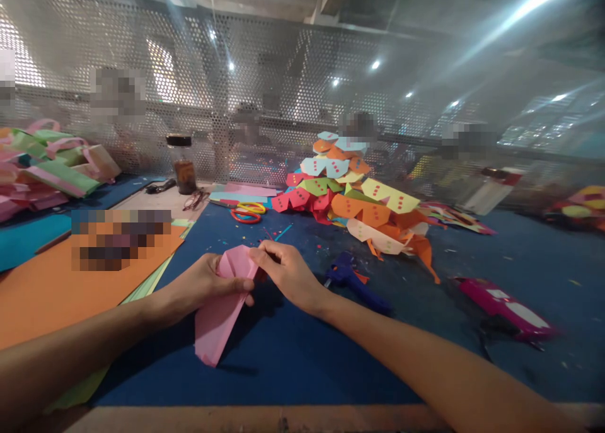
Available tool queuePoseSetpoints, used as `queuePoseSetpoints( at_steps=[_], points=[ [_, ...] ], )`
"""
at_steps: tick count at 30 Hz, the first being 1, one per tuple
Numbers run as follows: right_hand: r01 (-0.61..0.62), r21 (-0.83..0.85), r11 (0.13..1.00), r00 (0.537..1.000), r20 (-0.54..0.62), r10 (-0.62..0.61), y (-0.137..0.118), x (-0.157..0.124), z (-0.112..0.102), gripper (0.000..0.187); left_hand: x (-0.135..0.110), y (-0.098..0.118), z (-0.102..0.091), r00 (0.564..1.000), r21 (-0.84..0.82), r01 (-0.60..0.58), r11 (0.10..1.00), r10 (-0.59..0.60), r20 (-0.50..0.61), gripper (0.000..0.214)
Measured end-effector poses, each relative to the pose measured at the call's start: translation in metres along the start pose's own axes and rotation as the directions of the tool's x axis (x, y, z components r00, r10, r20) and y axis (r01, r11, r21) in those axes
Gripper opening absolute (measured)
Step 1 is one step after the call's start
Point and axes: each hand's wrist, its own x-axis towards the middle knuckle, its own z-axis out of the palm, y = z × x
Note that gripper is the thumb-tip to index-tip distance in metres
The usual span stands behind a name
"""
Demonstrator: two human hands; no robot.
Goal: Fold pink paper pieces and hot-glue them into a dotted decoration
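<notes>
Both my hands hold a folded pink paper piece (218,319) above the blue table (293,357). My left hand (208,283) grips it from the left, thumb pressed across the paper. My right hand (283,270) pinches the top fold with closed fingers. The lower end of the paper hangs down toward the table's near edge.
A blue glue gun (352,278) lies just right of my hands, a pink stapler-like tool (508,307) farther right. A pile of folded coloured paper shapes (359,196) sits behind. Orange sheets (61,288) lie left, with scissors (246,212) and a dark jar (183,165) beyond. A perforated metal screen (283,74) backs the table.
</notes>
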Motion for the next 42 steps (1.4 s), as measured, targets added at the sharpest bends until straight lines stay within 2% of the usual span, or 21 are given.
queuePoseSetpoints(
  at_steps=[4,11,15,19,26,32,38,42],
  points=[
    [-0.017,0.018,1.000,1.000,-0.018,0.017,-0.001,0.002,-0.003,0.045,0.001,-0.004,-0.001,1.000,0.031,0.009,0.999,-0.010,0.015,0.025],
    [-0.022,0.075,0.997,0.999,0.033,0.020,0.001,0.001,-0.002,0.043,-0.001,-0.003,0.001,0.999,-0.048,0.000,0.999,-0.002,-0.037,0.025],
    [-0.047,0.071,0.996,0.999,0.014,0.046,0.003,0.001,0.000,0.044,0.000,-0.003,0.000,1.000,-0.053,-0.001,0.999,0.001,-0.017,0.027],
    [-0.066,0.064,0.996,0.998,0.000,0.066,0.003,0.003,-0.002,0.044,0.001,-0.005,-0.001,0.999,0.015,0.022,1.000,-0.023,0.024,0.030],
    [-0.012,0.074,0.997,1.000,0.024,0.010,0.003,0.002,-0.002,0.040,0.002,-0.003,-0.002,0.999,0.037,0.033,0.999,-0.032,-0.031,0.044],
    [-0.022,0.062,0.998,1.000,0.023,0.020,0.007,0.003,-0.001,0.037,0.003,-0.005,-0.004,0.999,-0.005,0.025,1.000,-0.025,0.026,0.050],
    [0.010,0.004,1.000,0.996,-0.087,-0.010,0.000,-0.003,-0.001,0.022,0.009,-0.008,-0.009,0.991,-0.217,-0.067,0.974,0.040,-0.127,0.042],
    [0.112,-0.081,0.990,0.992,0.071,-0.107,-0.005,-0.010,0.002,0.025,0.013,-0.008,-0.015,0.976,-0.260,-0.111,0.959,0.057,-0.209,0.039]
  ],
)
